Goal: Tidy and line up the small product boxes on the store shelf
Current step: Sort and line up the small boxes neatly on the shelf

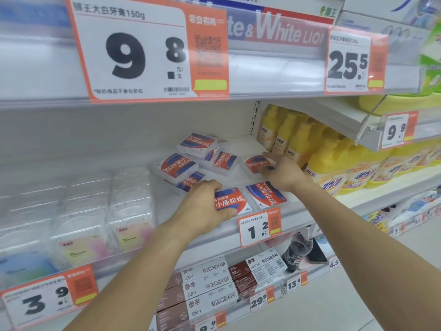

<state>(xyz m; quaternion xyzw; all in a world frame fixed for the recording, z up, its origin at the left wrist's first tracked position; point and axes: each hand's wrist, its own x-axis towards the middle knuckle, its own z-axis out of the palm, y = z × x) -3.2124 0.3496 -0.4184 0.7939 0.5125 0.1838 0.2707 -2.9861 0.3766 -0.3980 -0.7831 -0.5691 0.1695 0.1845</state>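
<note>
Several small clear boxes with red and blue labels lie on the white shelf (238, 177). My left hand (202, 206) grips one box (232, 201) at the shelf's front edge, thumb on its near side. Beside it on the right lies another box (266, 194), flat and turned sideways. My right hand (284, 172) reaches further back and holds a box (254, 163) with its fingers on the label. A loose pile of boxes (181, 166) sits behind my left hand, with one box (198, 142) on top at the back and another (225, 162) tilted beside it.
Yellow detergent bottles (310, 149) stand right of the boxes, close to my right hand. Clear plastic packs (95, 211) fill the shelf's left side. An orange price tag (260, 226) hangs on the front rail. The upper shelf's rail (274, 75) with large price tags overhangs the boxes.
</note>
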